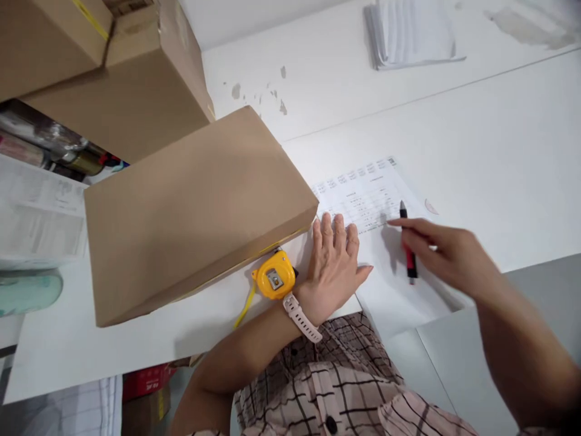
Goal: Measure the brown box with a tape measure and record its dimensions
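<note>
My left hand lies flat, fingers stretched out, at the lower left edge of a printed sheet and close to the corner of a cardboard box. A pale watch strap is around that wrist. In my right hand is a red and black pen, held between thumb and fingers above the sheets, its pointed end facing away from me. Left of my left wrist sits a yellow tape measure, against the box's near side, with a bit of yellow tape out.
Larger cardboard boxes stand at the back left. A stack of white papers lies at the far side of the white table. Wrapped items and a light green object are at the left. The table's front edge runs near my body.
</note>
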`<state>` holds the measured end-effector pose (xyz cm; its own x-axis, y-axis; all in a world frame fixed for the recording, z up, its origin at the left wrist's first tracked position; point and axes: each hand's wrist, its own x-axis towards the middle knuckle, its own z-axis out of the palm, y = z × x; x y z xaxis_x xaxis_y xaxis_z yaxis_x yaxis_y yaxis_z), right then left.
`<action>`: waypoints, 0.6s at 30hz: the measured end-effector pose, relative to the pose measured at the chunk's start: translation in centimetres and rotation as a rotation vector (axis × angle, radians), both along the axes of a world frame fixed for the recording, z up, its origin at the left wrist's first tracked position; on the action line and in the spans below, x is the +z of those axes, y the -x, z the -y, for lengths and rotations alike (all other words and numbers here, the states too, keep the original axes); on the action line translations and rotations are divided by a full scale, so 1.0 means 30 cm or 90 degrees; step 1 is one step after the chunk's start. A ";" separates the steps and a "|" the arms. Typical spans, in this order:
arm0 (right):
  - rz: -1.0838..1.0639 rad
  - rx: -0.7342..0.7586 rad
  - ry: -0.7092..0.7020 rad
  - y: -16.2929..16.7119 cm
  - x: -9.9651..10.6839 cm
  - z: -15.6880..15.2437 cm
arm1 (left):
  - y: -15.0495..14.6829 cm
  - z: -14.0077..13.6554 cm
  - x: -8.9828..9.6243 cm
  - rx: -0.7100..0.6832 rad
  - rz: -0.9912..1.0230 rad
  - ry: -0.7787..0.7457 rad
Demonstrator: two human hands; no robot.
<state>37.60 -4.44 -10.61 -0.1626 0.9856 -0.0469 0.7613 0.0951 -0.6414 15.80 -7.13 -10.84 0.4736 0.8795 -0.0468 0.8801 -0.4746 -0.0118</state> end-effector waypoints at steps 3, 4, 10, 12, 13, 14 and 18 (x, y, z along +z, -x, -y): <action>-0.312 0.002 0.065 -0.017 0.059 -0.075 | 0.003 -0.010 0.010 -0.017 -0.007 -0.016; -0.378 0.005 0.056 -0.006 0.078 -0.100 | 0.004 -0.014 0.012 -0.023 -0.004 -0.023; -0.493 -0.036 -0.025 0.214 0.084 -0.256 | 0.011 -0.044 -0.008 -0.021 0.062 -0.031; -0.511 -0.028 0.011 0.295 0.037 -0.302 | 0.011 -0.052 -0.022 0.003 0.096 -0.017; -0.528 -0.009 0.040 0.327 0.009 -0.321 | 0.010 -0.056 -0.029 0.018 0.110 -0.009; -0.549 0.013 0.063 0.352 -0.020 -0.336 | 0.010 -0.060 -0.035 0.035 0.120 -0.001; -0.509 0.033 0.027 0.386 -0.098 -0.356 | 0.013 -0.074 -0.050 0.058 0.130 0.014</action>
